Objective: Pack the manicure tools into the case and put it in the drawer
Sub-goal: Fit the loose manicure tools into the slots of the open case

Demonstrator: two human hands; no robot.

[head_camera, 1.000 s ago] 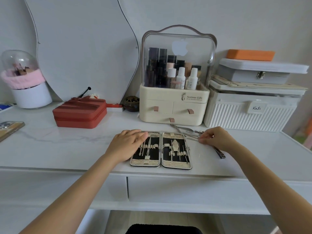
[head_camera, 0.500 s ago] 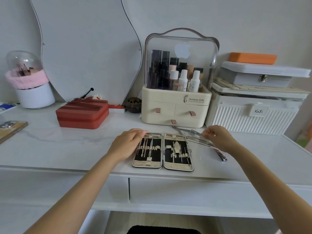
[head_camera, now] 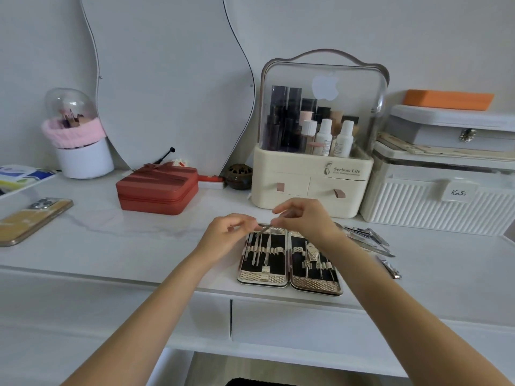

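Both hands, left hand (head_camera: pixel 223 235) and right hand (head_camera: pixel 303 218), pinch a thin tool (head_camera: pixel 263 230) above the open case (head_camera: pixel 289 257) mid-frame; next, I think, it slides into a loop.

Cosmetics organizer (head_camera: pixel 312 176) just behind case (head_camera: pixel 289 260)

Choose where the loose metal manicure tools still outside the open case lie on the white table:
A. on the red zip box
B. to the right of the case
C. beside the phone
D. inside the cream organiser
B: the loose metal manicure tools lie on the white table, right of the open black-lined case.
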